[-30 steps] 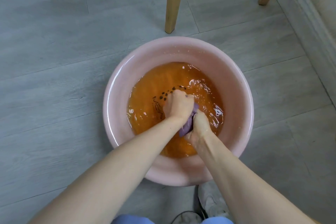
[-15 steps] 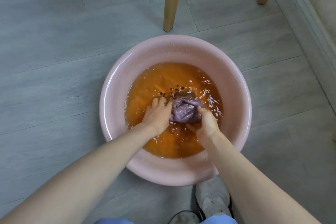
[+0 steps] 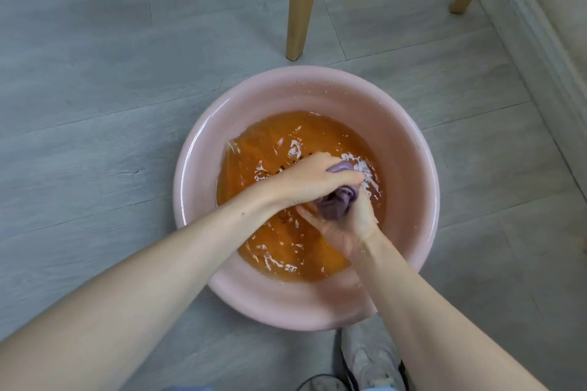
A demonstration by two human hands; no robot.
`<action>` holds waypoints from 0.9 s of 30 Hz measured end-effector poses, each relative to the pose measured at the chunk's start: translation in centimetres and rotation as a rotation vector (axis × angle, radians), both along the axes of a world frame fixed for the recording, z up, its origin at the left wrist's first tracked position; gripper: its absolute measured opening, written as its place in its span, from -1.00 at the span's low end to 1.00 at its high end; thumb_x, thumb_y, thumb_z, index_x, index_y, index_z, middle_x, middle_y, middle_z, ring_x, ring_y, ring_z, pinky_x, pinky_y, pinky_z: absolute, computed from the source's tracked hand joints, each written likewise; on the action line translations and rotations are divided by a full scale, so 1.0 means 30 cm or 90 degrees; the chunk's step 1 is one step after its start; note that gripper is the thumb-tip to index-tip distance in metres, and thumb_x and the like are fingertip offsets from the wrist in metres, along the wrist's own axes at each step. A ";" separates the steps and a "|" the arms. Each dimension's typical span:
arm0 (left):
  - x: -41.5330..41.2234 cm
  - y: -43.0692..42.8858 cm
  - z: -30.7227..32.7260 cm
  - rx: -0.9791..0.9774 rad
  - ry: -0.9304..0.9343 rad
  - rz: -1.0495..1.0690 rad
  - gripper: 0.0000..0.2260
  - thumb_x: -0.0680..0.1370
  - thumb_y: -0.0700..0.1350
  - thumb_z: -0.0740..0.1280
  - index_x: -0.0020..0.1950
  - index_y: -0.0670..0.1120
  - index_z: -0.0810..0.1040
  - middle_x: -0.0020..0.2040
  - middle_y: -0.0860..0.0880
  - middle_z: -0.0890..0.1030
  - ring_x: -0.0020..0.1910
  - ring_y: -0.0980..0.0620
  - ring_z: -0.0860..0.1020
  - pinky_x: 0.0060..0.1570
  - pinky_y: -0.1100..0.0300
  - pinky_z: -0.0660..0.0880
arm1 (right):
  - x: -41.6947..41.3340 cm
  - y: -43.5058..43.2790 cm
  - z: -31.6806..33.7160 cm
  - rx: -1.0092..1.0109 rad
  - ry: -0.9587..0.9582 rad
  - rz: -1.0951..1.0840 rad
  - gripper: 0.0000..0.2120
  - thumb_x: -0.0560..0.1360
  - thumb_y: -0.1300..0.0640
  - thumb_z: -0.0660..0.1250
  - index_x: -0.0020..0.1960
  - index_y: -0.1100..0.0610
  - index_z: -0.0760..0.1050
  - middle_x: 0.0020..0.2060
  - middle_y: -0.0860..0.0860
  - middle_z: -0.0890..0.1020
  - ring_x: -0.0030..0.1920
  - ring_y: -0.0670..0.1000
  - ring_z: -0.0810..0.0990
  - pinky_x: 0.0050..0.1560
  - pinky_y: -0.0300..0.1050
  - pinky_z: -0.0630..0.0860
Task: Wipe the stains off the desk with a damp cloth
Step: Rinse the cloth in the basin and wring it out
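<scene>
The left hand (image 3: pixel 313 181) and right hand (image 3: pixel 349 219) both grip the bunched purple cloth (image 3: pixel 336 203) above the pink basin (image 3: pixel 409 143). Soaked, it is probably soft, heavy and slippery. It is best gripped at both ends.

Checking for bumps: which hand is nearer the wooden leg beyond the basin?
Left. The left hand grips the cloth toward the wooden leg; the right hand grips it nearer the person.
</scene>
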State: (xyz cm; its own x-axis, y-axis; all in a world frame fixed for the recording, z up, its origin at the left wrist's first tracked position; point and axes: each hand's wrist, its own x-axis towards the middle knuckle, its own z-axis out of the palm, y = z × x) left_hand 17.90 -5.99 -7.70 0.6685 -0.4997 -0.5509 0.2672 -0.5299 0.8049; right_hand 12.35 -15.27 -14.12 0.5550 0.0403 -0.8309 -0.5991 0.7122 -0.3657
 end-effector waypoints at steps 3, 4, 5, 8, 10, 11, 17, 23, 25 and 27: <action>-0.031 -0.026 -0.040 0.048 -0.031 0.073 -0.73 0.62 0.02 0.07 0.00 -0.11 0.49 -0.02 0.00 0.44 0.08 0.01 0.44 0.02 0.12 0.34 | 0.000 0.010 0.002 0.078 0.001 -0.027 -0.67 0.56 -0.06 0.15 0.15 0.11 0.54 0.07 0.14 0.62 0.12 0.14 0.58 0.07 0.09 0.54; -0.050 -0.032 -0.048 0.084 -0.057 0.053 -0.72 0.64 0.02 0.01 0.02 -0.10 0.42 0.00 -0.01 0.40 0.09 0.01 0.40 0.04 0.13 0.32 | 0.001 0.007 -0.005 0.090 0.003 -0.044 -0.68 0.56 -0.02 0.14 0.12 0.14 0.54 0.05 0.14 0.63 0.10 0.14 0.58 0.07 0.07 0.55; -0.072 -0.038 -0.064 0.148 -0.119 0.017 -0.73 0.64 0.04 -0.03 0.05 -0.09 0.36 0.04 -0.02 0.36 0.11 0.00 0.36 0.11 0.11 0.32 | 0.003 0.005 -0.005 0.111 -0.005 -0.063 -0.72 0.54 0.04 0.16 0.07 0.16 0.55 0.02 0.14 0.62 0.09 0.13 0.57 0.13 0.06 0.52; -0.145 -0.056 -0.112 0.387 -0.290 -0.067 -0.63 0.62 0.13 -0.05 0.25 -0.11 0.24 0.26 -0.08 0.28 0.33 -0.07 0.23 0.43 -0.05 0.06 | 0.005 0.009 0.005 0.118 -0.009 -0.083 -0.79 0.43 0.14 0.18 -0.06 0.19 0.55 -0.08 0.13 0.62 0.04 0.11 0.56 0.24 0.00 0.42; -0.160 -0.060 -0.122 0.415 -0.280 -0.006 -0.55 0.59 0.19 0.02 0.33 -0.09 0.19 0.35 -0.07 0.23 0.44 -0.06 0.11 0.47 -0.09 -0.19 | 0.013 0.020 0.007 0.114 -0.041 -0.096 -0.68 0.51 0.18 0.06 -0.18 0.22 0.56 -0.22 0.13 0.65 -0.12 0.08 0.58 0.03 -0.07 0.48; -0.152 -0.051 -0.126 0.397 -0.280 0.053 -0.52 0.56 0.22 0.10 0.32 -0.07 0.18 0.34 -0.05 0.24 0.44 -0.04 0.13 0.46 -0.09 -0.22 | 0.014 0.025 0.004 0.102 -0.054 -0.095 -0.62 0.51 0.23 0.00 -0.31 0.21 0.53 -0.34 0.10 0.61 -0.26 0.04 0.56 -0.14 -0.11 0.49; -0.076 0.014 -0.090 -0.020 -0.085 0.086 -0.54 0.46 0.16 0.36 0.30 0.12 0.32 0.17 0.11 0.50 0.19 0.11 0.46 0.26 0.07 0.41 | -0.006 0.039 0.046 -0.023 0.039 0.080 -0.69 0.52 -0.07 0.13 -0.30 0.03 0.48 -0.43 -0.01 0.50 -0.40 -0.03 0.41 -0.41 -0.27 0.32; -0.131 -0.102 -0.084 0.011 -0.109 0.433 -0.57 0.50 0.04 0.35 -0.51 -0.12 0.43 -0.54 -0.05 0.44 -0.44 0.03 0.46 -0.23 0.10 0.51 | 0.008 0.098 0.040 -0.087 0.037 -0.011 -0.54 0.65 0.07 -0.03 -0.38 0.02 0.36 -0.43 -0.03 0.38 -0.37 -0.07 0.35 -0.30 -0.19 0.29; -0.096 -0.100 -0.078 -0.013 0.007 0.590 -0.60 0.51 -0.03 0.34 -0.50 -0.14 0.44 -0.53 -0.08 0.45 -0.44 -0.01 0.45 -0.27 0.14 0.47 | 0.009 0.100 0.048 -0.095 0.041 -0.009 -0.47 0.63 0.08 -0.01 -0.48 0.03 0.42 -0.53 -0.03 0.43 -0.37 -0.03 0.39 -0.27 -0.14 0.33; -0.076 -0.094 -0.077 -0.037 0.078 0.688 -0.62 0.53 -0.06 0.34 -0.46 -0.16 0.40 -0.50 -0.08 0.42 -0.48 0.00 0.41 -0.35 0.21 0.38 | 0.012 0.102 0.035 -0.152 0.053 0.043 -0.54 0.60 0.07 0.01 -0.42 0.07 0.43 -0.53 -0.01 0.49 -0.33 0.02 0.47 -0.21 -0.11 0.43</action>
